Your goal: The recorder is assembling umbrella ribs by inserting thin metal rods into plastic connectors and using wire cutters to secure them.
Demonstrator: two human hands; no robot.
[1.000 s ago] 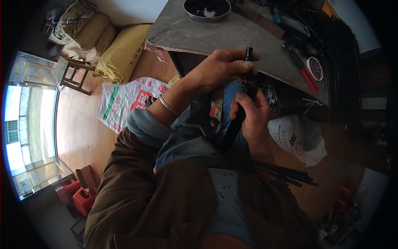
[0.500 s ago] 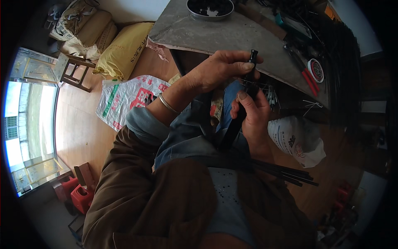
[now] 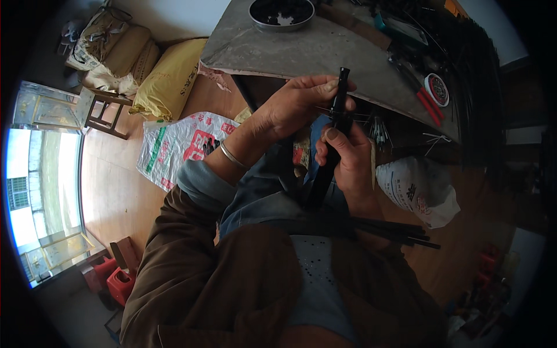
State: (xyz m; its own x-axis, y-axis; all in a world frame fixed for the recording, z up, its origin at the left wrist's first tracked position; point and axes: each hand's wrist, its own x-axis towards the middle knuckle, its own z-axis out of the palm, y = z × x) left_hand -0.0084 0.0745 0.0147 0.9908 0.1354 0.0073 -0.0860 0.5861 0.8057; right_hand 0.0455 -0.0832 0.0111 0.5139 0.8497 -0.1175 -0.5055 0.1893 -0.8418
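Above my lap, both hands are closed on a long black rod-like piece (image 3: 325, 178) whose upper end is slim, shiny and flared at the tip. My left hand (image 3: 301, 104) pinches that upper end between thumb and fingers. Just below it, my right hand (image 3: 348, 155) wraps round the thicker part, thumb on top. The piece slants down toward my lap, where its lower end merges with dark cloth. Thin bright lines, perhaps wires or pins, stick out beside the fingers. Several black rods (image 3: 400, 232) lie across my lap, pointing right.
Ahead stands a grey table (image 3: 243, 52) with a metal bowl (image 3: 282, 13) of black pieces, red-handled pliers (image 3: 428, 107) and a round tin (image 3: 436, 90). A white plastic bag (image 3: 420, 188) is at right; a printed sheet (image 3: 174, 145) and a yellow sack (image 3: 171, 81) lie at left.
Both hands and the black piece appear slightly further left, and the piece stands a little more upright. The grip of each hand looks the same. The whole view has shifted slightly.
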